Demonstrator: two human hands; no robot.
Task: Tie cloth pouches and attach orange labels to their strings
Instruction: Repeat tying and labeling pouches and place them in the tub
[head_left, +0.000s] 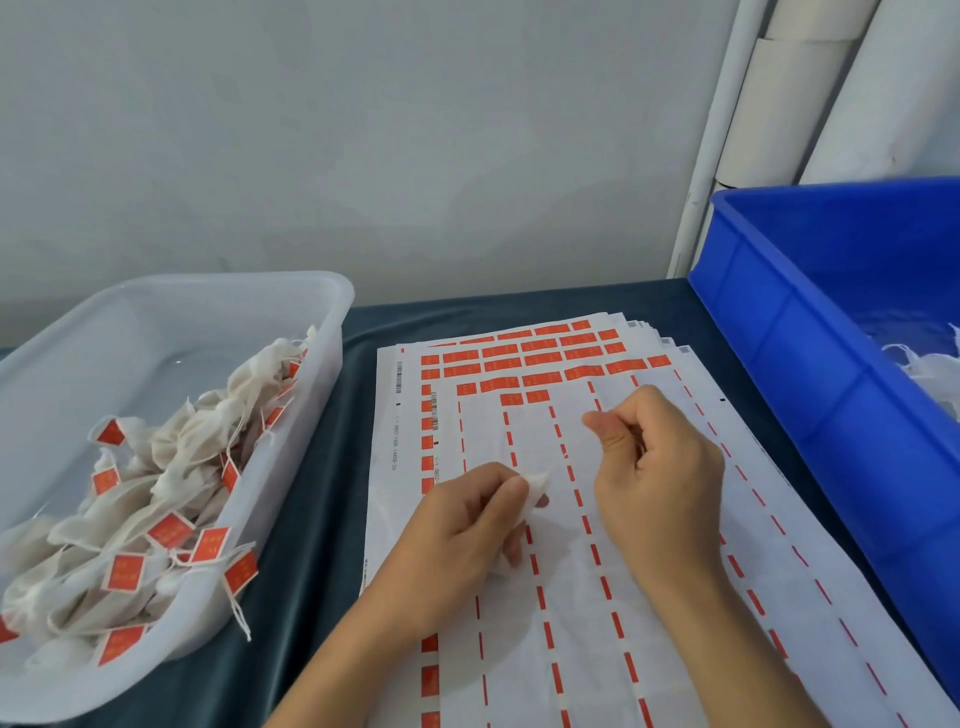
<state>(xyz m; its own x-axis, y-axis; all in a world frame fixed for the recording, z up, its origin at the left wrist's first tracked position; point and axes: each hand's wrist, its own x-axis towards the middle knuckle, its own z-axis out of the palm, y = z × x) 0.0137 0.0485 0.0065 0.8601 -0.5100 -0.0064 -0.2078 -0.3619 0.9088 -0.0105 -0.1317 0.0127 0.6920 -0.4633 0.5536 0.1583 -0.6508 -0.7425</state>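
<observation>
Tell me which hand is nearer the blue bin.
Right. The right hand is over the label sheets, on the side toward the blue bin but apart from it. The left hand, pinching a cloth pouch, sits farther from it.

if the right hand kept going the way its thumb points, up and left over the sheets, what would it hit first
Most likely nothing solid soon: the right hand would pass over the label sheets, crossing the remaining orange labels. Beyond them lies dark cloth, then the wall. Its height above the paper is unclear.
</observation>
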